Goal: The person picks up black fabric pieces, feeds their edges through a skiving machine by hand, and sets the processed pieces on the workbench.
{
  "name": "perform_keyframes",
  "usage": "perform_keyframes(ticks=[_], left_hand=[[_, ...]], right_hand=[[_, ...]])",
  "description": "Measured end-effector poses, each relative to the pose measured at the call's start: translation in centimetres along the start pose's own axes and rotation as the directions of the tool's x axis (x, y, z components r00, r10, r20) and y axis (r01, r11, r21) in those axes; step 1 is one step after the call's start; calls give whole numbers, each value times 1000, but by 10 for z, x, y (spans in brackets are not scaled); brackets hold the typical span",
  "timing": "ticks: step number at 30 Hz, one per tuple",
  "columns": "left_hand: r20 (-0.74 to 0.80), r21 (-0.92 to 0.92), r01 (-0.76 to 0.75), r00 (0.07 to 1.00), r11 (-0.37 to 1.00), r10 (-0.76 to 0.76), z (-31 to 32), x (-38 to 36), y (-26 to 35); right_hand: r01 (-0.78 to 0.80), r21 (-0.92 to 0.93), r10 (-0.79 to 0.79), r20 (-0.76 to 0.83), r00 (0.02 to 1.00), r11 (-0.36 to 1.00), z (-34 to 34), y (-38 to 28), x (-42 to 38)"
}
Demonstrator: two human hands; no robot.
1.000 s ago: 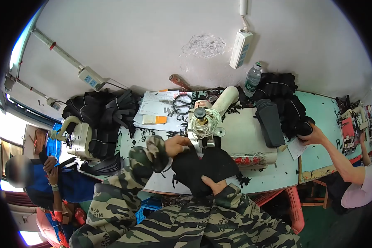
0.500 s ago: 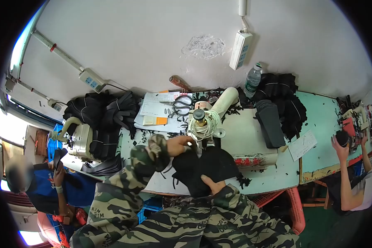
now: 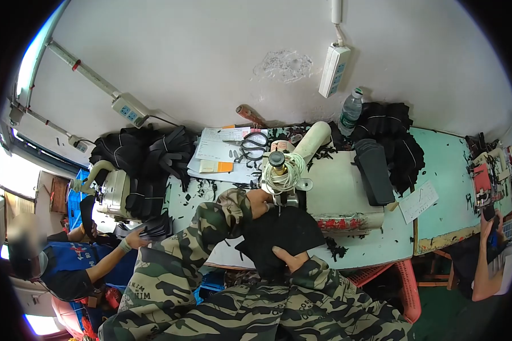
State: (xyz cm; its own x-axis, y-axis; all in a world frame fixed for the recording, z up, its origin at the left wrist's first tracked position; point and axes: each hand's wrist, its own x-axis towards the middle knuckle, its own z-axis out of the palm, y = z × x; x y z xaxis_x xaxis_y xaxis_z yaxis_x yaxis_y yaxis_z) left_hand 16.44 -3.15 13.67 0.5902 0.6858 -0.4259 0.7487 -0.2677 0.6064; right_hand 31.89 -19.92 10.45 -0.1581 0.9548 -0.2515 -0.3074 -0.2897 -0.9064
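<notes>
Basically, I had the blk fabric piece (image 3: 284,232) by the sewing machine's (image 3: 338,182) needle area, near the bench's (image 3: 393,245) front edge. R hand (image 3: 291,260) fingers were clamped on it, thumb on top; L hand (image 3: 258,203) was at its far L edge, couldn't tell if fingers were together or apart. Scissors (image 3: 252,146) lay on papers (image 3: 216,149) behind, w/ water bottle (image 3: 351,112) farther R.

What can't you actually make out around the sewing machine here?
All in the head view:
- Most fingers of the right hand: under the black fabric.
- Sewing machine's needle tip: too small.
- Writing on the papers: too small.
- Red basket's contents: in shadow, partly behind camouflage clothing.
- Far-right worker: cut by the dark lens edge.
</notes>
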Motion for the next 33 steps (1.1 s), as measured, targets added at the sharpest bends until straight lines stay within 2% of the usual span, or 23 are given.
perform_keyframes(ticks=[1, 2, 4, 6, 7, 10, 11, 12, 14, 15, 18, 19, 22, 25, 26, 28, 29, 30, 31, 33], left_hand=[[44, -15, 30, 999, 999, -29, -9, -6, 10], [88, -28, 60, 994, 998, -57, -13, -10, 15], [15, -3, 109, 994, 994, -109, -5, -11, 9], [-47, 45, 144, 989, 989, -142, 4, -5, 13], [-148, 12, 58, 987, 998, -55, 10, -2, 13], [-154, -149, -42, 988, 988, 19, 14, 8, -3], [-141, -248, -140, 984, 959, 107, 10, 8, -12], [-21, -370, -139, 990, 919, 141, 3, 6, -25], [250, -522, 73, 965, 850, 71, -19, -13, -21], [237, -546, 77, 969, 834, 67, -20, -18, -15], [127, -165, 158, 982, 974, -138, -6, -13, -5], [1, -99, 115, 993, 988, -115, -2, -17, 0], [-87, -9, 190, 978, 982, -190, 4, -11, 5], [-115, 35, 99, 989, 994, -95, 9, 3, 9], [-123, 53, 63, 991, 997, -56, 11, 6, 10], [22, -122, -113, 993, 986, 116, -8, -1, 5], [118, -247, -193, 967, 950, 228, -8, 4, -21], [175, -428, -129, 959, 895, 222, -15, -6, -19], [194, -460, -88, 961, 884, 196, -17, -10, -17], [178, -545, -63, 966, 836, 189, -12, -13, -17]], right_hand=[[-9, 12, 8, 9, 1000, 1000, -1, -1, 0], [53, -34, -54, -27, 998, 998, -1, -1, 0], [169, -132, -181, -93, 979, 977, 0, -3, -3], [174, -172, -193, -99, 976, 969, 3, -17, -8], [180, -192, -202, -104, 974, 965, 5, -23, -8], [29, -40, -32, -67, 997, 999, 5, -12, -5], [26, -36, -29, -85, 996, 999, 3, -10, -5], [23, -32, -26, -105, 994, 999, 3, -14, -5], [44, -36, -48, -109, 993, 998, 2, -17, -3], [64, -47, -68, -87, 994, 997, -2, -18, -4], [79, -73, -85, -79, 993, 994, -2, -19, -4], [75, -80, -82, -89, 993, 994, -2, -20, -4], [34, -149, -49, -102, 994, 988, -2, -32, -7], [121, -156, -129, -43, 991, 980, -4, -21, -4], [87, -96, -93, -63, 994, 992, -4, -18, -2], [20, 36, -16, -104, 994, 999, -1, -13, -2], [1, 65, 6, -108, 994, 998, -3, -13, -3], [-17, 93, 28, -109, 994, 995, -6, -16, -3], [-39, 118, 51, -105, 993, 992, -8, -18, -4], [77, -22, -79, -99, 992, 997, -8, -24, -5]])
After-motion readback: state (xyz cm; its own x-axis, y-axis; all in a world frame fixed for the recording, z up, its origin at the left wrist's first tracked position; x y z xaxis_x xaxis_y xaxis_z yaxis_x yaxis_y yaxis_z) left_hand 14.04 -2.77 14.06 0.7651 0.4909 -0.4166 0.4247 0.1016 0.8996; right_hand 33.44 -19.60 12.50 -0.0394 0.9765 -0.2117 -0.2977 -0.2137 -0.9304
